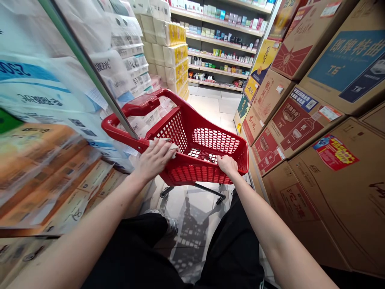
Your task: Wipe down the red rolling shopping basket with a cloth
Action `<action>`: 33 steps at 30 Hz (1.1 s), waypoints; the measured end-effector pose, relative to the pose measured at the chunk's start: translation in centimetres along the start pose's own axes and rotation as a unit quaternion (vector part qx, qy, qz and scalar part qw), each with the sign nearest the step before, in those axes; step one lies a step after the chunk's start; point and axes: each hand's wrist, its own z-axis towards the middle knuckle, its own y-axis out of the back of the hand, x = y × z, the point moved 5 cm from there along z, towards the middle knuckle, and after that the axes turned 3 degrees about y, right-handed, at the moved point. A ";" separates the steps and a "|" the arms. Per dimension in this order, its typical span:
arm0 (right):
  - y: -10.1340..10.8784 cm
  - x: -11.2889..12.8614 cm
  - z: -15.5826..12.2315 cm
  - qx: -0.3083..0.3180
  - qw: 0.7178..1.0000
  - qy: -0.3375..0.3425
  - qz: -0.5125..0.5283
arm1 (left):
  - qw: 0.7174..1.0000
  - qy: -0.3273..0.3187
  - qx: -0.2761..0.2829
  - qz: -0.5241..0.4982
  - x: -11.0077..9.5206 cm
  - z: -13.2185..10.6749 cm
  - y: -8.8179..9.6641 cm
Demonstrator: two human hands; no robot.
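A red plastic shopping cart (210, 140) with perforated walls stands sideways in front of me, and no goods show inside its basket. My left hand (155, 156) lies over the near rim close to the handle end, its fingers pressing a crumpled white cloth (173, 148) against the red plastic. Farther right along the same rim, my right hand (227, 164) is closed around the edge. A tall metal pole (99, 78) rises from the cart beside the handle (140, 105) and slants toward the upper left.
Wrapped tissue packs (126, 60) are stacked high on the left, with orange packs (45, 160) lower down. Cardboard cartons (339, 176) form a wall close on the right. Beyond the cart, the tiled floor (207, 102) leads to shelves of small goods (222, 40).
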 end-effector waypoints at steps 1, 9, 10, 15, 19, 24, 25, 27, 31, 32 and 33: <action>0.0 0.1 -0.1 0.002 1.000 0.003 0.001 | 1.000 0.010 -0.009 0.003 0.8 -0.4 0.4; -0.4 0.8 -0.8 0.000 1.000 -0.006 0.001 | 0.991 0.109 -0.074 0.006 0.5 -1.0 0.5; -0.4 0.9 -0.9 0.002 1.000 -0.007 -0.001 | 0.991 0.109 -0.074 0.007 0.0 -0.9 0.3; -0.2 0.7 -0.8 -0.003 1.000 -0.007 -0.006 | 0.996 0.065 -0.048 0.022 -1.6 -0.5 -0.8; -0.3 0.5 -0.6 -0.004 1.000 -0.004 -0.003 | 0.999 0.005 -0.020 0.029 -0.6 -0.6 -0.6; -0.4 0.5 -0.5 -0.011 1.000 -0.005 0.000 | 0.999 0.033 -0.030 -0.004 1.8 -1.2 1.1; -0.4 0.5 -0.5 -0.011 1.000 -0.005 0.001 | 0.998 0.045 -0.036 -0.012 2.2 -1.3 1.5; -0.3 0.6 -0.6 -0.014 1.000 -0.004 0.004 | 0.997 0.063 -0.048 -0.024 2.6 -1.5 2.1; -0.2 0.6 -0.9 -0.022 1.000 -0.004 0.006 | 0.995 0.078 -0.053 -0.038 2.9 -1.8 2.3; -0.2 0.6 -0.9 -0.024 1.000 -0.005 0.006 | 0.995 0.078 -0.054 -0.035 2.9 -1.8 2.3; -0.2 0.7 -1.0 -0.027 1.000 -0.004 0.005 | 0.995 0.078 -0.055 -0.030 2.9 -1.9 2.1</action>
